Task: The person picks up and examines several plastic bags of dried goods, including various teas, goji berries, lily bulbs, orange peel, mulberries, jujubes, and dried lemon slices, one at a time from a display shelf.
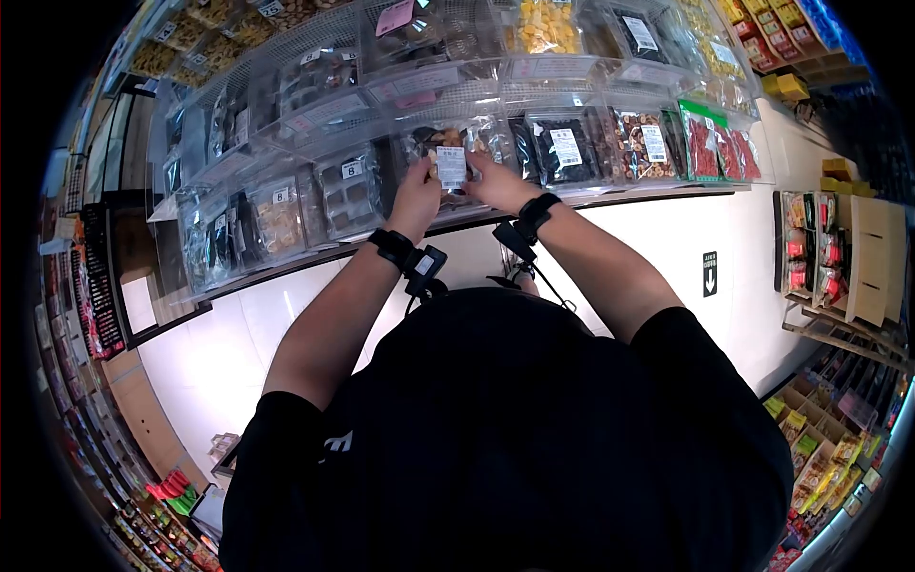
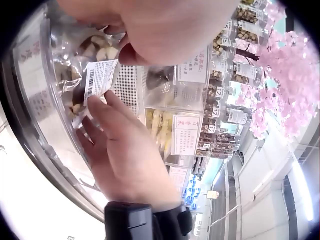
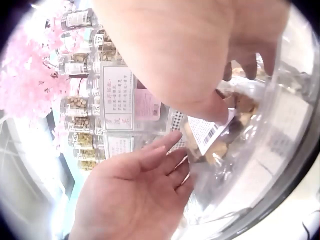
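Note:
A clear plastic bag of dried brown and cream pieces [image 1: 446,141] with a white barcode label [image 1: 451,168] is held between both hands, over a bin at the front of the rack. My left hand [image 1: 416,198] holds the bag's left side, its thumb and fingertips at the edge. From the right, my right hand [image 1: 500,181] grips the bag, with the thumb on the label's edge and the fingers lower at the bag's side. In the right wrist view the label [image 3: 207,131] tilts up between the hands, and the left hand [image 3: 137,192] shows its palm.
Bags of dark dried goods [image 1: 562,148], brown pieces [image 1: 643,143] and red strips [image 1: 710,143] fill bins on the right. More numbered bags [image 1: 351,195] stand left. A clear divider with price cards [image 1: 415,83] rises behind. The rack's dark front edge [image 1: 334,246] lies below the hands.

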Action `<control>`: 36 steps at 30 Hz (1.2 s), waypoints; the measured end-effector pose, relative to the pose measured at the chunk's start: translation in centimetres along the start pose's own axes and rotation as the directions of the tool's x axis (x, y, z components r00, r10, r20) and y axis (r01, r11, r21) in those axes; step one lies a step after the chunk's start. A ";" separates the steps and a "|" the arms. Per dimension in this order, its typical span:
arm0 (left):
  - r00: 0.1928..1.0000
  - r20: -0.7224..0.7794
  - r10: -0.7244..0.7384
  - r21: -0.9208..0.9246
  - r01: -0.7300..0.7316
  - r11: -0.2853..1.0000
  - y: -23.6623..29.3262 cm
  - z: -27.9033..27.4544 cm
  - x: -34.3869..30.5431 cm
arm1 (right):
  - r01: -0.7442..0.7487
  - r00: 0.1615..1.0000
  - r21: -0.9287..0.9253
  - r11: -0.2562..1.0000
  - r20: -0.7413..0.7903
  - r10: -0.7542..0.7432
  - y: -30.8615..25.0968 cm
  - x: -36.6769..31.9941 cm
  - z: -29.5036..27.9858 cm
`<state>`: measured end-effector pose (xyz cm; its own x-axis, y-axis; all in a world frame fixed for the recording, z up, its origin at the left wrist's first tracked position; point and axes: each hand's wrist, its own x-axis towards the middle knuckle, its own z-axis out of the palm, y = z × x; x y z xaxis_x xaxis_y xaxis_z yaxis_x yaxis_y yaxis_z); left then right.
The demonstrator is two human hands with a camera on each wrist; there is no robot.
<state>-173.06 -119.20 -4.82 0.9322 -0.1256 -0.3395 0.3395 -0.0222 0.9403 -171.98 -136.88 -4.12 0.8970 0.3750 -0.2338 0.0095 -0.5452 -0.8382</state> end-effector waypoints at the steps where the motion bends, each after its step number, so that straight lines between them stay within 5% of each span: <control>1: 0.999 -0.035 0.027 0.177 -0.020 0.984 0.0 0.1 -0.2 | 0.099 0.988 -0.083 0.992 -0.109 -0.108 0.2 -0.2 0.3; 2: 0.996 -0.066 0.062 0.348 -0.035 0.937 0.2 0.2 -0.5 | 0.097 0.988 -0.079 0.992 -0.110 -0.106 0.5 -0.3 0.1; 4: 0.992 -0.080 0.101 0.440 -0.056 0.896 -0.1 0.5 -0.7 | -0.107 0.985 0.140 0.984 -0.123 0.124 0.9 -0.8 -0.7; 6: 0.985 -0.090 0.147 0.528 -0.078 0.846 -0.3 0.6 -0.8 | -0.030 0.969 0.343 0.939 -0.219 0.112 0.9 -2.0 -2.0; 9: 0.993 -0.069 0.094 0.547 -0.041 0.836 1.4 0.5 -1.3 | 0.043 0.914 0.287 0.957 -0.398 0.078 2.4 -3.6 -5.9; 12: 0.960 -0.049 0.275 0.661 -0.175 0.730 3.4 0.6 -2.0 | -0.282 0.833 0.128 0.951 -0.458 0.309 6.6 -3.9 -10.9; 14: 0.974 -0.089 0.209 0.642 -0.104 0.760 2.5 0.7 -1.8 | -0.354 0.815 0.215 0.910 -0.406 0.413 11.3 -2.9 -12.7; 16: 0.992 -0.116 -0.050 0.580 0.109 0.807 1.6 1.1 -1.9 | -0.415 0.839 0.124 0.901 -0.332 0.432 13.2 -1.9 -14.1; 19: 0.986 -0.150 -0.073 0.609 0.150 0.779 0.9 2.0 -1.4 | -0.522 0.852 0.053 0.851 -0.019 0.524 11.8 -1.4 -15.7; 20: 0.983 -0.161 -0.087 0.617 0.169 0.769 0.9 2.3 -1.4 | -0.515 0.856 0.050 0.856 -0.012 0.516 13.5 -0.9 -15.6; 21: 0.981 -0.174 -0.085 0.614 0.176 0.769 0.7 2.7 -1.4 | -0.185 0.974 -0.336 0.924 0.061 0.217 15.7 -0.1 -15.1; 22: 0.983 -0.179 -0.040 0.668 0.151 0.728 0.8 3.1 -1.5 | 0.205 0.968 -0.624 0.754 0.244 -0.061 15.9 0.1 -14.9; 23: 0.983 -0.181 0.006 0.719 0.128 0.683 0.9 3.4 -1.6 | -0.129 0.967 -0.312 0.941 0.172 0.190 15.9 0.7 -14.4; 24: 0.980 -0.197 0.007 0.717 0.139 0.683 0.9 3.6 -1.7 | -0.116 0.966 -0.312 0.943 0.184 0.180 16.1 0.9 -14.0; 26: 0.967 -0.244 0.070 0.686 0.121 0.718 1.5 4.6 -2.5 | -0.529 0.848 0.202 0.824 0.095 0.521 13.0 -0.2 -14.5; 31: 0.949 -0.310 0.065 0.535 0.118 0.837 2.0 6.0 -4.2 | -0.541 0.841 0.195 0.818 0.144 0.522 14.5 1.1 -13.4; 33: 0.941 -0.329 0.072 0.493 0.106 0.864 2.4 6.3 -4.6 | -0.529 0.843 0.386 0.756 0.130 0.523 12.4 0.3 -14.3; 36: 0.948 -0.318 -0.034 0.387 0.163 0.908 3.6 7.2 -5.4 | -0.537 0.838 0.358 0.763 0.125 0.531 14.4 1.5 -13.6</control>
<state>-177.74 -125.73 0.56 0.9116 0.1967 -0.3610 0.4110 -0.4246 0.8067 -164.53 -154.39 -9.86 0.7016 0.1180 -0.7028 -0.6332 -0.3492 -0.6907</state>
